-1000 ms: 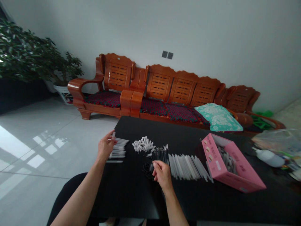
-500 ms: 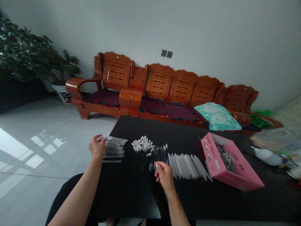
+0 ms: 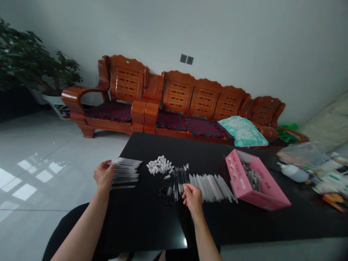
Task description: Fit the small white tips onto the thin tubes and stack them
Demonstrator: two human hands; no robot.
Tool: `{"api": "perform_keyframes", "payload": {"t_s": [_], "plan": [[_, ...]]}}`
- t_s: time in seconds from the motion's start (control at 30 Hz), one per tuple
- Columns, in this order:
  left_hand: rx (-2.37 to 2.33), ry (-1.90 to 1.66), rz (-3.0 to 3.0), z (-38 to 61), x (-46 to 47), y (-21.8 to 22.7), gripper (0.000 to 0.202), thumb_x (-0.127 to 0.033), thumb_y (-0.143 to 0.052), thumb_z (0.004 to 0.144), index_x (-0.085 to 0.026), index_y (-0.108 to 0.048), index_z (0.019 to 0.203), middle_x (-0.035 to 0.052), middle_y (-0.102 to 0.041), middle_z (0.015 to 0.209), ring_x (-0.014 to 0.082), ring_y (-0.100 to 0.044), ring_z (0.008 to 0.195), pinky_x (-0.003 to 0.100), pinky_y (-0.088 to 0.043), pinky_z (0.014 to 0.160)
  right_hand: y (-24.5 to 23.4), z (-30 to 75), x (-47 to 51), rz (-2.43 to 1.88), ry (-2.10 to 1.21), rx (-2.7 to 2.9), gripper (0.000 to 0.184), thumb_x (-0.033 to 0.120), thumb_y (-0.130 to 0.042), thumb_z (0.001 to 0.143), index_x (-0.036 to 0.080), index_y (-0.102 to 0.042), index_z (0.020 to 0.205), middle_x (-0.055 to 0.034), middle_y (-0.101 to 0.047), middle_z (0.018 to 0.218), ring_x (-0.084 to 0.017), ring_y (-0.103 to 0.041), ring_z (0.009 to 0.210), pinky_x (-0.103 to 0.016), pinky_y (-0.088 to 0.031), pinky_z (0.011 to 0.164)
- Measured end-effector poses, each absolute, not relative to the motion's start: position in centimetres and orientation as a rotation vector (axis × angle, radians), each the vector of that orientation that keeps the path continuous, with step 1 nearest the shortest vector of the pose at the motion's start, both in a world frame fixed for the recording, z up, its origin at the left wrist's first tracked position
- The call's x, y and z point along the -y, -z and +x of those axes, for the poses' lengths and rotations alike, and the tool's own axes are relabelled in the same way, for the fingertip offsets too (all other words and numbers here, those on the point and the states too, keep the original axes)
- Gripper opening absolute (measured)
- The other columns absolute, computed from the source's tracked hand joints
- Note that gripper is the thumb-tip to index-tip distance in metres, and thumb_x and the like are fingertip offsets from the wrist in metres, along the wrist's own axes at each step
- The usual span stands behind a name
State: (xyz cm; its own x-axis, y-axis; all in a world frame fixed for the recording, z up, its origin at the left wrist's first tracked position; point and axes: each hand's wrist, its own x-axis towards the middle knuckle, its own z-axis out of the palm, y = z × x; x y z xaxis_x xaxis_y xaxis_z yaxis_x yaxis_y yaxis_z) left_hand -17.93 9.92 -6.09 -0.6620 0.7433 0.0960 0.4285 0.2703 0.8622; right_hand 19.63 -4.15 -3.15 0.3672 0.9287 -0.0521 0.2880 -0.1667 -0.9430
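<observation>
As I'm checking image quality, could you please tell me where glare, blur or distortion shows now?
Head view: bright patches on the floor, and a glare spot on the black table near its front edge; head view: print on the pink box and detail at the right hand look soft; head view: the sofa slopes down rightward, perhaps from tilt or lens distortion.

Cool, muted light here, and it's coming from the left, glaring in bright pane-shaped patches off the floor (image 3: 49, 145)! Dim grey on the wall (image 3: 244, 43), the plant (image 3: 16, 54) sinking into shadow. One sharp glint near the front edge of the black table (image 3: 146, 217)! The clear tubes (image 3: 126, 176) look soft, possibly motion-blurred; the right-edge clutter (image 3: 331, 181) stretches and smears.
</observation>
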Motion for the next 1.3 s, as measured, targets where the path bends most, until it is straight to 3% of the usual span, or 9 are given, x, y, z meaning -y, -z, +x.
{"api": "perform_keyframes", "payload": {"t_s": [0.17, 0.3, 0.4, 0.6, 0.87, 1.0, 1.13, 1.23, 1.3], "plan": [[-2.194, -1.34, 1.105, -18.3, -10.3, 6.8, 0.046, -0.043, -0.059, 0.069, -0.017, -0.068, 0.106, 0.0086, -0.071, 0.093, 0.0253, -0.065, 0.09, 0.037, -0.047, 0.088, 3.0, 22.6, 3.8, -1.864, -0.567, 1.115, 0.034, 0.036, -0.046, 0.083, 0.012, -0.069, 0.09, -0.0021, -0.061, 0.052, -0.015, -0.054, 0.037, -0.024, -0.04, 0.039], [-2.23, -1.267, 1.092, -18.3, -10.1, 6.6, 0.044, -0.041, -0.059, 0.069, -0.017, -0.07, 0.104, 0.0085, -0.071, 0.088, 0.027, -0.065, 0.088, 0.04, -0.048, 0.086, 2.4, 23.9, 3.6, -2.166, -0.255, 1.361, 0.022, 0.026, -0.05, 0.081, 0.017, -0.071, 0.081, -0.0094, -0.071, 0.07, -0.022, -0.066, 0.065, -0.028, -0.044, 0.059], [-2.247, -1.276, 1.095, -18.1, -9.8, 5.8, 0.042, -0.037, -0.059, 0.07, -0.017, -0.07, 0.105, 0.0085, -0.071, 0.088, 0.0265, -0.065, 0.088, 0.039, -0.047, 0.087, 2.1, 23.6, 3.5, -2.366, -0.127, 1.487, 0.015, 0.023, -0.055, 0.081, 0.02, -0.069, 0.079, -0.0099, -0.072, 0.079, -0.024, -0.067, 0.077, -0.029, -0.041, 0.062], [-2.335, -1.438, 1.173, -16.4, -8.5, 2.9, 0.038, -0.031, -0.054, 0.075, -0.02, -0.068, 0.109, 0.0081, -0.067, 0.098, 0.0241, -0.062, 0.085, 0.04, -0.047, 0.085, 1.9, 22.4, 3.0, -2.518, -0.052, 1.637, 0.013, 0.025, -0.057, 0.083, 0.018, -0.067, 0.086, -0.0107, -0.072, 0.084, -0.024, -0.068, 0.081, -0.029, -0.041, 0.064], [-2.007, -1.596, 1.599, -10.1, -5.5, 0.6, 0.031, -0.025, -0.052, 0.08, -0.022, -0.063, 0.109, 0.006, -0.063, 0.104, 0.0205, -0.063, 0.086, 0.035, -0.048, 0.083, 1.0, 22.2, 1.9, -2.6, -0.151, 1.582, 0.023, 0.027, -0.05, 0.079, 0.014, -0.069, 0.084, -0.0175, -0.071, 0.089, -0.028, -0.068, 0.087, -0.032, -0.045, 0.067], [-1.768, -1.535, 1.657, -6.9, -4.1, 1.1, 0.028, -0.023, -0.051, 0.08, -0.02, -0.064, 0.104, 0.0057, -0.065, 0.102, 0.0189, -0.065, 0.082, 0.032, -0.051, 0.08, 0.8, 22.4, 2.1, -2.392, -0.327, 1.416, 0.021, 0.03, -0.049, 0.074, 0.018, -0.065, 0.069, -0.0119, -0.071, 0.074, -0.024, -0.067, 0.072, -0.029, -0.044, 0.058], [-1.603, -1.423, 1.63, -4.3, -3.0, 2.3, 0.027, -0.022, -0.049, 0.082, -0.017, -0.063, 0.104, 0.0073, -0.068, 0.098, 0.0185, -0.065, 0.084, 0.031, -0.051, 0.082, 1.2, 21.9, 2.6, -1.887, -0.872, 1.1, 0.015, 0.031, -0.052, 0.07, 0.018, -0.057, 0.063, -0.0027, -0.063, 0.053, -0.012, -0.052, 0.037, -0.021, -0.031, 0.036], [-1.496, -1.293, 1.634, -2.5, -2.3, 3.0, 0.027, -0.021, -0.049, 0.082, -0.017, -0.062, 0.105, 0.0067, -0.069, 0.095, 0.0186, -0.066, 0.087, 0.031, -0.051, 0.082, 1.8, 21.1, 3.0, -1.5, -1.215, 0.858, 0.02, 0.035, -0.062, 0.067, 0.015, -0.059, 0.073, -0.0018, -0.065, 0.055, -0.007, -0.04, 0.03, -0.018, -0.019, 0.031], [-1.446, -1.247, 1.636, -1.5, -1.9, 3.2, 0.026, -0.02, -0.05, 0.082, -0.018, -0.063, 0.104, 0.0055, -0.069, 0.092, 0.018, -0.066, 0.086, 0.03, -0.051, 0.081, 2.1, 20.6, 3.2, -1.343, -1.347, 0.748, 0.033, 0.036, -0.068, 0.065, 0.013, -0.062, 0.088, -0.0023, -0.066, 0.058, -0.005, -0.038, 0.031, -0.016, -0.019, 0.031]]}}
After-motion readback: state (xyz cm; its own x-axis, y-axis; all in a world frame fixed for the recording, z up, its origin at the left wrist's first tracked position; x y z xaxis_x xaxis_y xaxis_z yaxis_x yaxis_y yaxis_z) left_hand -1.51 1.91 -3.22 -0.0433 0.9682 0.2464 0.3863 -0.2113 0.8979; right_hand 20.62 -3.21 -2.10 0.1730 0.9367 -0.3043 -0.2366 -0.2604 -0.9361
